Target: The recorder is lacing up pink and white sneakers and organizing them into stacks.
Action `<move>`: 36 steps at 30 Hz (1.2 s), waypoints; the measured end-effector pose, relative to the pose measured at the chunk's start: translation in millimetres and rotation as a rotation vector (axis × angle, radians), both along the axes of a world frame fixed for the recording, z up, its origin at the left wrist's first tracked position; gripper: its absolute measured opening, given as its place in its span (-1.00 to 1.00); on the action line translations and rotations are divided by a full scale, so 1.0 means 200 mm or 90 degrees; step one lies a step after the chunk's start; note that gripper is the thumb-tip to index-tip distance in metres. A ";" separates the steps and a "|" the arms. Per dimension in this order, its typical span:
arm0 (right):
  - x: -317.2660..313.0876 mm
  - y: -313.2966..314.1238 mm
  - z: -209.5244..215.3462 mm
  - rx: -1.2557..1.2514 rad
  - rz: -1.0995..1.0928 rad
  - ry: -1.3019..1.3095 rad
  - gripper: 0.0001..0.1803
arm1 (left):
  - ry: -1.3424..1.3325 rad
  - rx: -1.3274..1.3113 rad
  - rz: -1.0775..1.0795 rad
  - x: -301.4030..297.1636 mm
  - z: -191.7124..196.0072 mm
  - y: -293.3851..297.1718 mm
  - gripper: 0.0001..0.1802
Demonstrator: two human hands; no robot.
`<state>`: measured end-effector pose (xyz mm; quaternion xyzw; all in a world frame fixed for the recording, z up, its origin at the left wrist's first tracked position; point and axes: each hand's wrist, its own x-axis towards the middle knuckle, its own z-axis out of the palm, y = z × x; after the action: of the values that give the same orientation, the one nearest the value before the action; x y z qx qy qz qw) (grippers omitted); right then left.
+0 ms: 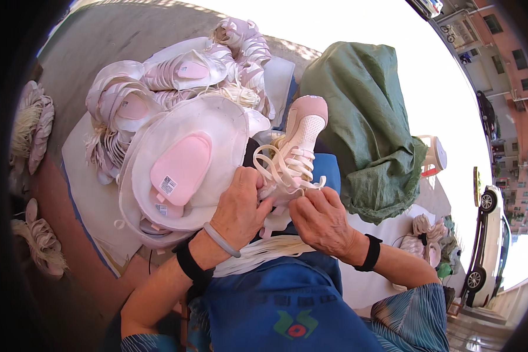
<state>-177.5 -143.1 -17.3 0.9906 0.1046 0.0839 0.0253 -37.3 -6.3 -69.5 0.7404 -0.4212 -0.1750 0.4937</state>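
Observation:
A pink and white shoe upper [311, 126] points toe-away in front of me, with cream laces threaded across its front. My left hand [240, 205] is closed on the left side of its collar end, beside a loose loop of shoelace [264, 163]. My right hand [321, 218] pinches at the collar's right side, where a lace end [315, 184] sticks up above the fingers. Both fingertips are close together, and their exact hold is partly hidden. A bundle of white laces [267, 253] lies across my lap on a blue apron [276, 293].
A nested stack of white uppers with pink linings [229, 126] stands at the left. Behind it are more bundled uppers [185, 70]. A green cloth [358, 117] covers something at the right, near a white container [435, 154]. More shoe parts [419, 240] lie at the far right.

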 end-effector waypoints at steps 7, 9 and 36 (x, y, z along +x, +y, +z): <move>0.00 0.16 0.00 0.310 0.010 0.035 -0.78 | 0.031 -0.006 -0.011 0.00 0.00 0.01 -0.68; 0.03 0.14 0.01 0.463 -0.112 0.086 -0.77 | 0.053 -0.011 -0.014 0.01 0.00 0.03 -0.69; 0.17 0.13 -0.10 0.394 -0.314 -0.090 -0.89 | 0.250 0.064 -0.013 0.04 0.05 0.02 -0.77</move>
<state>-143.7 -117.4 -37.8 0.9386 -0.1685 0.1706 -0.2481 -29.9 -1.6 -59.8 0.7116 -0.3150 -0.3416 0.5270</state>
